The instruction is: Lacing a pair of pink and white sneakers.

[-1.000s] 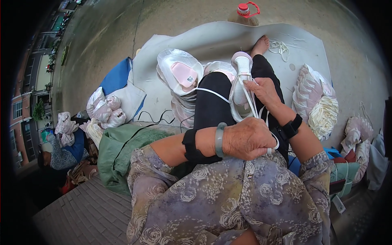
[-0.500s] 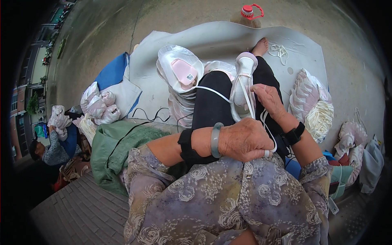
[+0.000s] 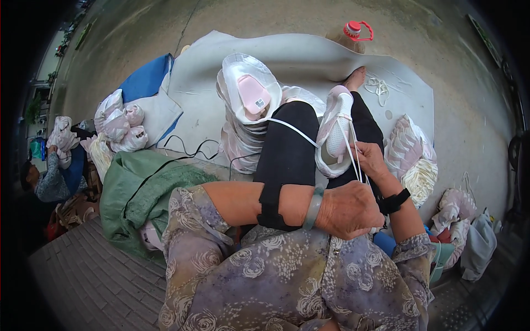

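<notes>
A white shoe upper (image 3: 331, 122) with a pink toe and mesh front lies tilted over my right thigh, toe pointing away. White shoelaces (image 3: 345, 135) run from its eyelets back toward my hands. My left hand (image 3: 350, 209), below a pale jade bangle, is closed in a fist near my waist, with the laces running to it; its fingertips are hidden. Pinching the laces beside the shoe upper's heel end is my right hand (image 3: 370, 160). One white lace (image 3: 292, 131) stretches left across my left thigh.
Stacked shoe uppers (image 3: 243, 91) stand left of my legs. Bundled uppers (image 3: 408, 140) and coiled laces (image 3: 420, 179) sit at right, loose laces (image 3: 377, 91) by my foot. A green sack (image 3: 132, 193) lies left; a red-capped jug (image 3: 353, 30) stands beyond the mat. A person (image 3: 55, 171) sits far left.
The view has shifted a little. My left hand has moved right and down, drawing the laces tighter toward my waist, and the shoe upper has tilted, its heel opening showing more.
</notes>
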A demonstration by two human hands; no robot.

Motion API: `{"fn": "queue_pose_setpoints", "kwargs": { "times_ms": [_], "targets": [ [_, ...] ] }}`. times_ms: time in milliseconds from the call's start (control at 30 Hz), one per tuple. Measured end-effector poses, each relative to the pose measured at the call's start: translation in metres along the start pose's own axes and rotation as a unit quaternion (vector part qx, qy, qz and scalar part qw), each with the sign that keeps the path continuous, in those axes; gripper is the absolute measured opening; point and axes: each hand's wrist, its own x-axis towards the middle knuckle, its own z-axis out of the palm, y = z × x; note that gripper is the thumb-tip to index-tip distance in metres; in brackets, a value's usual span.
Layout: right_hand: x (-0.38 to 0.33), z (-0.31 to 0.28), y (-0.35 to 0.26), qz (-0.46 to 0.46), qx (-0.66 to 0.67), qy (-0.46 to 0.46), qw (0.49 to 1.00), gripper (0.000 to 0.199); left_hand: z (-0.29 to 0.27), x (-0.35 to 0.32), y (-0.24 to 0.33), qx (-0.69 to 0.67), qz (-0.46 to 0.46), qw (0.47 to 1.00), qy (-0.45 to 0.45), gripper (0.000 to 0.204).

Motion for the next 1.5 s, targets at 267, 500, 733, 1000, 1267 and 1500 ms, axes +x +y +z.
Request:
{"fn": "queue_pose_setpoints", "kwargs": {
  "times_ms": [267, 500, 733, 1000, 1267, 1500],
  "targets": [
    [-0.001, 0.004, -0.001, 0.045, 0.102, -0.011, 0.994, 0.018, 0.009, 0.006, -0.005, 0.014, 0.033, 0.997, 0.069, 0.011],
    [-0.007, 0.019, -0.042, 0.021, 0.044, 0.085, 0.995, 0.022, 0.003, 0.007, -0.007, 0.018, 0.074, 0.987, 0.139, 0.01],
    [-0.006, 0.014, -0.069, -0.073, 0.198, 0.032, 0.977, 0.023, -0.003, 0.013, 0.004, -0.043, 0.083, 0.988, 0.123, 0.011],
    [-0.073, -0.055, -0.006, 0.067, 0.049, -0.001, 0.996, 0.009, -0.059, -0.027, 0.016, -0.188, -0.037, 0.98, -0.05, 0.009],
    [-0.122, -0.119, 0.076, 0.103, -0.133, 0.147, 0.975, 0.03, -0.113, -0.088, 0.01, -0.119, -0.381, 0.917, 0.0, 0.006],
    [-0.087, -0.121, 0.114, 0.1, -0.312, 0.183, 0.927, 0.029, -0.138, -0.166, -0.061, 0.132, -0.547, 0.822, 0.088, 0.014]
  ]
}}
